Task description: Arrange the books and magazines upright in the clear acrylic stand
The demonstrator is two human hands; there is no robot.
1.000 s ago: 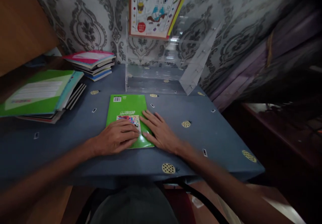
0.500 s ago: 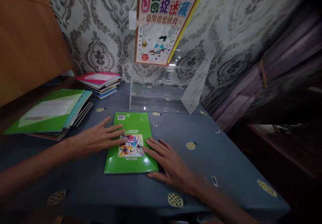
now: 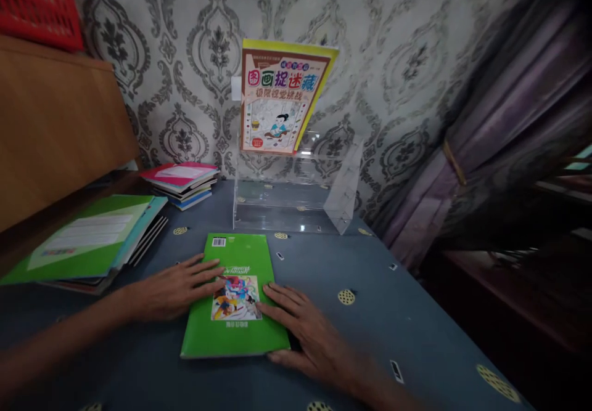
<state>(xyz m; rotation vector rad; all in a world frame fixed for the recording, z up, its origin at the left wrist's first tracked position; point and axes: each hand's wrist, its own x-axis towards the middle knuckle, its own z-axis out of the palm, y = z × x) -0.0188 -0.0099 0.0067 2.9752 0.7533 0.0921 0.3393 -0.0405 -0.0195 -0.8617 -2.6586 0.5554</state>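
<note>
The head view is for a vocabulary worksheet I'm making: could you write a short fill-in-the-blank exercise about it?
1. Fingers of the left hand and right hand lie over a book with a mostly ____ cover.
2. The plastic basket at the upper left is ____.
3. In this view, the purple curtain hangs on the ____ side.

Missing words: green; red; right.

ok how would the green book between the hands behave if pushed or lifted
The green book looks thin, so it may flex when lifted. Its glossy cover could feel slippery. Lying flat, it would probably slide rather than tip.
</note>
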